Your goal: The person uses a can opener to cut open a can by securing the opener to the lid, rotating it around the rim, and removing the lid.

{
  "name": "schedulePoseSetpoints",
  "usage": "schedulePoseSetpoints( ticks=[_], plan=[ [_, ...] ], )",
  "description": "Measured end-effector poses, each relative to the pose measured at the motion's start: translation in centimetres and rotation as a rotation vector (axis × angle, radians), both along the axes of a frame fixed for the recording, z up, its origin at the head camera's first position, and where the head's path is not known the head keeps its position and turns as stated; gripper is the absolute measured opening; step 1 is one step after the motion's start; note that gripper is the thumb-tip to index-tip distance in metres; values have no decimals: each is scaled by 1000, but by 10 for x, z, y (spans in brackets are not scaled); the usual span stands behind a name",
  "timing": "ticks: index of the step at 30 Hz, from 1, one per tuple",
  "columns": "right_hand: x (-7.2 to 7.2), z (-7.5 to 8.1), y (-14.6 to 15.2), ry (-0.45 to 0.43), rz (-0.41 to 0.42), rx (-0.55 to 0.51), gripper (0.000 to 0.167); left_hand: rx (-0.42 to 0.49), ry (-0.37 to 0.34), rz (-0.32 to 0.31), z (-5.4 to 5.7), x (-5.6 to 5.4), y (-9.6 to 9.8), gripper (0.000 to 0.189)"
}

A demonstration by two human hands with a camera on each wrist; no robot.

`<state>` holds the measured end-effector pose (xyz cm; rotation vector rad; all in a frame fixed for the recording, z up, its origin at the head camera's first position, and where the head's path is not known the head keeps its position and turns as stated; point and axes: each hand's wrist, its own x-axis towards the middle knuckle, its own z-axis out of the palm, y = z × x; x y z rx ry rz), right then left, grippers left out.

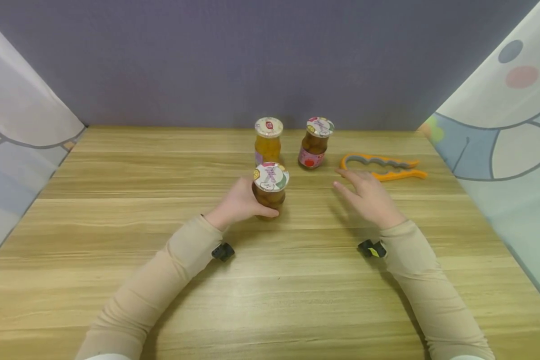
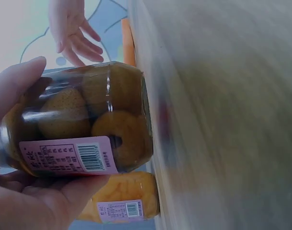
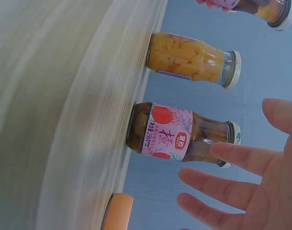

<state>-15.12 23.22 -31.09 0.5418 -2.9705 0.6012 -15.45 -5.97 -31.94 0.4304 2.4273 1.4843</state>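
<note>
Grips a jar upright in the left hand above the bench, at nine o'clock from the empty, spread-fingered right hand, with the orange opener near the latter at one o'clock.

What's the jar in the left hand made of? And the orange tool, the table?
The jar in the left hand looks like shiny glass: it glints and you can see inside. The orange tool seems smooth plastic, evenly coloured; its dull, wavy grey inside may be rubber. The table looks smooth and wooden by its grain, though that could be printed.
</note>
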Motion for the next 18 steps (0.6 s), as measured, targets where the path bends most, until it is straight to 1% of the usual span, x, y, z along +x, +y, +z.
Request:
schedulePoseSetpoints(
  ticks=[5,9,15,18],
  plan=[
    [0,-1,0,-10,0,1,54,2,4,-13,-4,0,1,64],
    [-1,-2,-1,-16,5,7,54,3,2,-29,-7,0,0,68],
    [-2,-4,-2,-22,9,23,57,-5,10,-48,-8,-3,-2,73],
    [-4,-5,-3,-21,11,34,57,-11,6,-72,-8,-4,-3,74]
  ],
)
